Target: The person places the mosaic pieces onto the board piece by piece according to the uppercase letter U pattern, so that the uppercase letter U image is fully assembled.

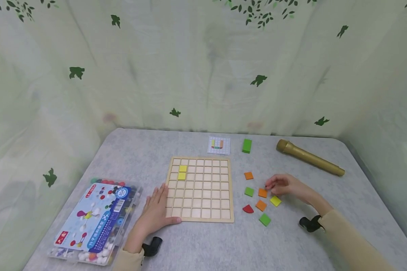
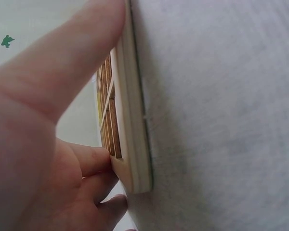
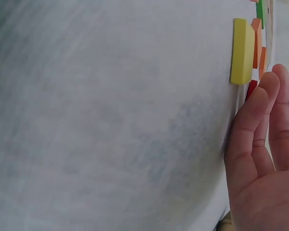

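Note:
A square wooden grid board [image 1: 202,194] lies mid-table, with two yellow tiles [image 1: 182,172] in cells near its upper left. My left hand [image 1: 154,214] rests against the board's lower-left corner, fingers spread along the left side and thumb at the front edge. In the left wrist view, the thumb and fingertips touch the board's frame [image 2: 135,125]. My right hand [image 1: 285,184] hovers beside the loose tiles, its fingers loosely bent and holding nothing. Nearest to it are a yellow tile [image 1: 276,201] and an orange tile [image 1: 262,192]; the yellow tile [image 3: 242,52] also shows in the right wrist view.
More orange and green tiles [image 1: 249,191] and a red rounded piece [image 1: 248,209] lie right of the board. Behind are a pattern card [image 1: 218,145] and a green block [image 1: 247,146]. A gold microphone-shaped object [image 1: 310,157] lies far right; a molecule-model box [image 1: 95,218] sits left.

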Motion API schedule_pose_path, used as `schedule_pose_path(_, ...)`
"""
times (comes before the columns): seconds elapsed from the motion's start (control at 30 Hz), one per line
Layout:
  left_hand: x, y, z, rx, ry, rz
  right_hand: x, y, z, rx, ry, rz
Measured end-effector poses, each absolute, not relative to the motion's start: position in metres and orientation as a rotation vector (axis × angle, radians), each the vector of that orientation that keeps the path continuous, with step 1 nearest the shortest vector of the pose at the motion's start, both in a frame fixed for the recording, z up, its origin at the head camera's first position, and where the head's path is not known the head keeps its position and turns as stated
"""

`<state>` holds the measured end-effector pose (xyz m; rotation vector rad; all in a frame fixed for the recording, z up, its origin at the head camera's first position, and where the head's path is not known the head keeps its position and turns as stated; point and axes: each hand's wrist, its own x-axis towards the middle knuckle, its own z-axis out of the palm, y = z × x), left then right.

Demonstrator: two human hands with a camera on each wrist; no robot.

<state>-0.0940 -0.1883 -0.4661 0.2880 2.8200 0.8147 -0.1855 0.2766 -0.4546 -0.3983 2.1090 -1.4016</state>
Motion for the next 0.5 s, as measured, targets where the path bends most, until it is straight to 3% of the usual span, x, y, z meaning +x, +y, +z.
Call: schedule_pose_path(0.5, -0.0929, -0.1887, -0.4628, 0.281, 2.817, 0.82, -0.1772, 0.2829, -0.4571, -0.458, 2.235, -1.242)
